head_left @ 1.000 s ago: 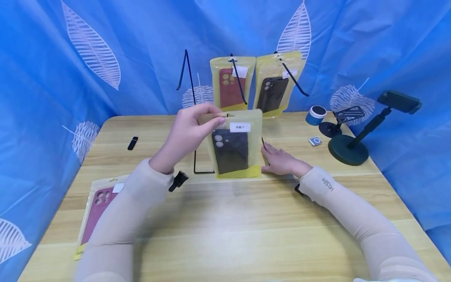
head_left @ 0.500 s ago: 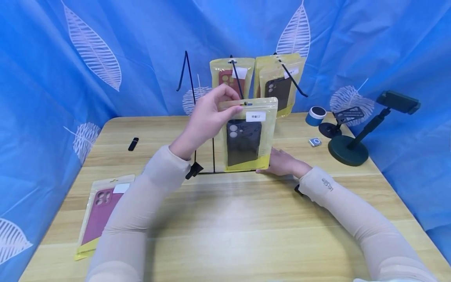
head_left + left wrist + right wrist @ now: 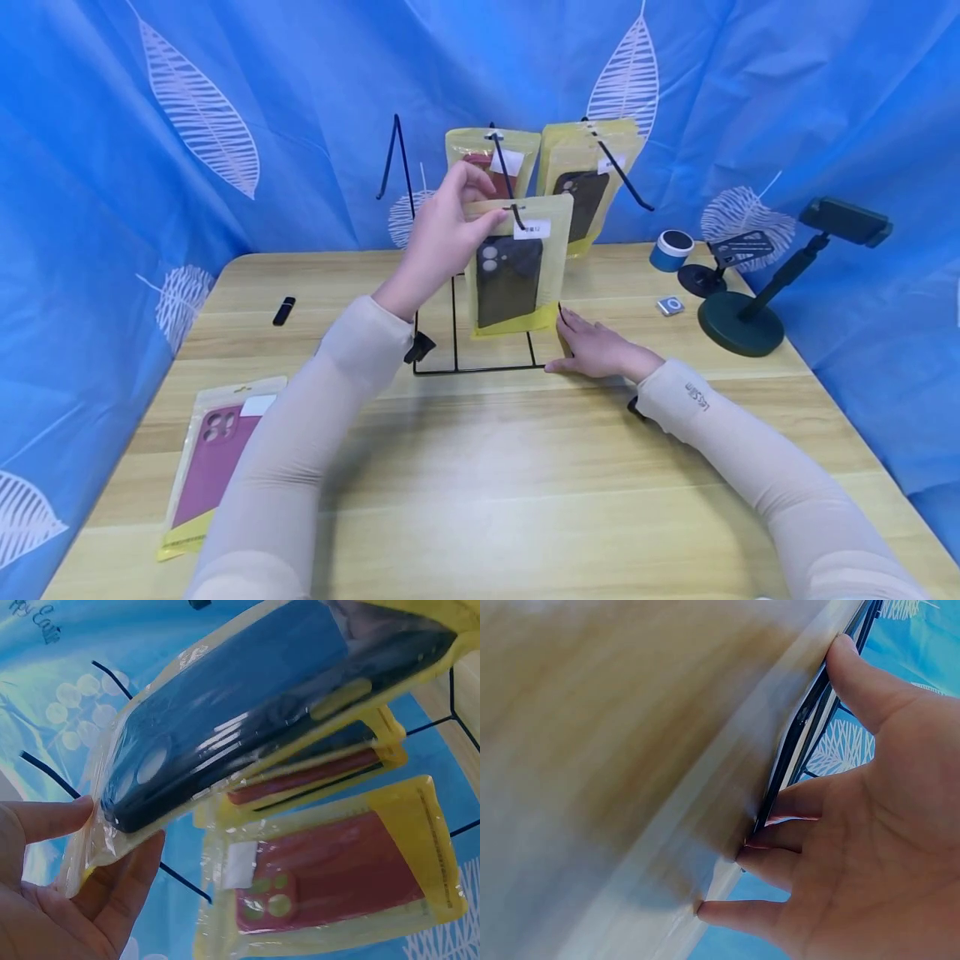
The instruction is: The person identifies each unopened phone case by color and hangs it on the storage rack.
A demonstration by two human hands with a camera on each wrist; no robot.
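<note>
A red case pack (image 3: 213,454) lies flat on the table (image 3: 480,467). The left hand (image 3: 442,237) pinches the black case pack (image 3: 513,267) at a rack hook. The right hand (image 3: 596,350), fingers spread flat, presses the wire rack (image 3: 480,362).

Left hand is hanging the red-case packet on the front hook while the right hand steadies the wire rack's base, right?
Not quite: the packet pinched by the left hand holds a black case, as the head view shows. The right hand does rest on the wire rack base.

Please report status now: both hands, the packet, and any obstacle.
Left hand pinches black-case packet at front hook. Right hand flat on rack base. Nothing blocking.
</note>
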